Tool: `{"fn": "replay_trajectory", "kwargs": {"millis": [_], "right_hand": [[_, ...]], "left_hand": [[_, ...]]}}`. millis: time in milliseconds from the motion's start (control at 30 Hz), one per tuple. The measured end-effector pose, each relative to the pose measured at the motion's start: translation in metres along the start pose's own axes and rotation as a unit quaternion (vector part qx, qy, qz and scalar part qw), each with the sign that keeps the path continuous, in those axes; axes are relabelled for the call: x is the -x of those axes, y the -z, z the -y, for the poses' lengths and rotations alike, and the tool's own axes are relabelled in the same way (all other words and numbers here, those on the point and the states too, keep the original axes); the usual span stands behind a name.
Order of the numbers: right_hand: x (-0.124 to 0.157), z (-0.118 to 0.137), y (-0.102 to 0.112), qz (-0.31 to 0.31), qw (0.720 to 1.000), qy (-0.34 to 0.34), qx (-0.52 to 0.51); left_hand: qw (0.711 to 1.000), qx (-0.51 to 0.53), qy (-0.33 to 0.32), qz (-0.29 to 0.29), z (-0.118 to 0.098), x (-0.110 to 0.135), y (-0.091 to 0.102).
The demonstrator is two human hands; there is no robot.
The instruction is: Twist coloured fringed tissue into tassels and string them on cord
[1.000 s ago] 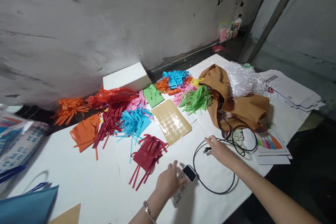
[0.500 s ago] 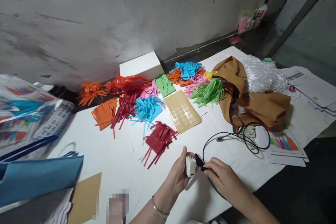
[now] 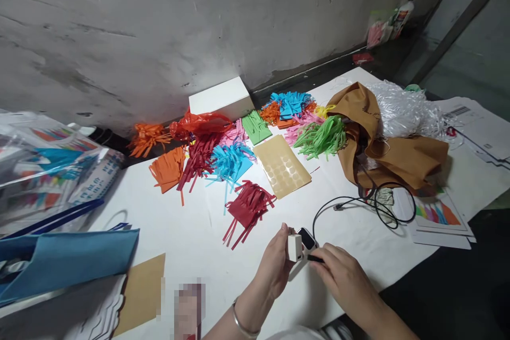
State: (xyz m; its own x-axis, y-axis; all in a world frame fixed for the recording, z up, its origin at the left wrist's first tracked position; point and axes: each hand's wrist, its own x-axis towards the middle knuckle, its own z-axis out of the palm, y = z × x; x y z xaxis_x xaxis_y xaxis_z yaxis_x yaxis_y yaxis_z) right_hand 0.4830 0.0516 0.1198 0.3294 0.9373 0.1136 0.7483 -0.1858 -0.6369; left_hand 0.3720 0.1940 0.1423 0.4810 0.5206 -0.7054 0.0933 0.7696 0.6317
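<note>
My left hand [image 3: 275, 268] is closed round a small white charger block [image 3: 295, 247] with a dark end, held just above the white table [image 3: 179, 234]. My right hand [image 3: 343, 280] pinches the plug of a black cable [image 3: 358, 207] right at the block's near side. The cable loops away over the table towards a brown cloth bag [image 3: 398, 159]. A dark red fringed paper piece [image 3: 249, 207] lies just beyond my left hand.
Fringed paper pieces in orange, red, blue, green and pink are spread along the back by a white box [image 3: 221, 98]. A tan sticker sheet [image 3: 282, 166], shredded white plastic [image 3: 402, 111], printed sheets [image 3: 438, 218], a blue bag [image 3: 67, 260] and plastic-wrapped packs [image 3: 43, 170] surround them.
A second ago my left hand lay on the charger block on the table and my right held the cable's far end. Now the block is lifted and my right hand holds the plug against it.
</note>
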Motion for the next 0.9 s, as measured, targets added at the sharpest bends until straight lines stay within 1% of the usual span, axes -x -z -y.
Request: {"fn": "replay_trajectory", "kwargs": {"millis": [67, 133, 200, 267, 300, 367, 433, 567, 667, 700, 767, 833, 900], "right_hand": [[-0.002, -0.03, 0.0, 0.002, 0.997, -0.065, 0.034], [-0.009, -0.071, -0.001, -0.01, 0.989, -0.121, 0.08], [-0.021, -0.111, -0.002, -0.014, 0.98, -0.155, 0.126], [-0.036, -0.142, -0.002, 0.004, 0.973, -0.163, 0.163], [-0.043, -0.152, -0.002, 0.019, 0.971, -0.158, 0.177], [-0.055, -0.165, -0.002, 0.048, 0.969, -0.141, 0.199], [-0.063, -0.171, -0.001, 0.069, 0.967, -0.125, 0.213], [-0.067, -0.174, 0.002, 0.089, 0.969, -0.102, 0.207], [-0.063, -0.161, 0.009, 0.086, 0.978, -0.088, 0.166], [-0.06, -0.151, 0.013, 0.081, 0.983, -0.078, 0.143], [-0.051, -0.124, 0.021, 0.073, 0.993, -0.044, 0.085], [-0.039, -0.09, 0.029, 0.066, 0.997, -0.006, 0.033], [-0.027, -0.055, 0.034, 0.044, 0.999, 0.027, -0.005]], "left_hand": [[1.0, 0.001, 0.005, -0.02, 0.002, -0.003, 0.004], [0.999, 0.002, 0.011, -0.034, 0.004, -0.007, 0.007], [0.999, 0.002, 0.014, -0.041, 0.007, -0.011, 0.009], [0.999, 0.002, 0.017, -0.045, 0.011, -0.017, 0.008], [0.999, 0.001, 0.019, -0.046, 0.012, -0.019, 0.007], [0.999, 0.001, 0.022, -0.048, 0.014, -0.025, 0.004], [0.998, 0.002, 0.024, -0.051, 0.016, -0.031, 0.001], [0.998, 0.007, 0.025, -0.054, 0.016, -0.038, -0.008], [0.998, 0.014, 0.028, -0.054, 0.013, -0.038, -0.015], [0.998, 0.018, 0.028, -0.051, 0.012, -0.037, -0.017], [0.998, 0.026, 0.029, -0.04, 0.008, -0.03, -0.019], [0.999, 0.039, 0.024, -0.012, 0.003, -0.021, -0.02], [0.998, 0.051, 0.013, 0.024, -0.001, -0.011, -0.022]]}}
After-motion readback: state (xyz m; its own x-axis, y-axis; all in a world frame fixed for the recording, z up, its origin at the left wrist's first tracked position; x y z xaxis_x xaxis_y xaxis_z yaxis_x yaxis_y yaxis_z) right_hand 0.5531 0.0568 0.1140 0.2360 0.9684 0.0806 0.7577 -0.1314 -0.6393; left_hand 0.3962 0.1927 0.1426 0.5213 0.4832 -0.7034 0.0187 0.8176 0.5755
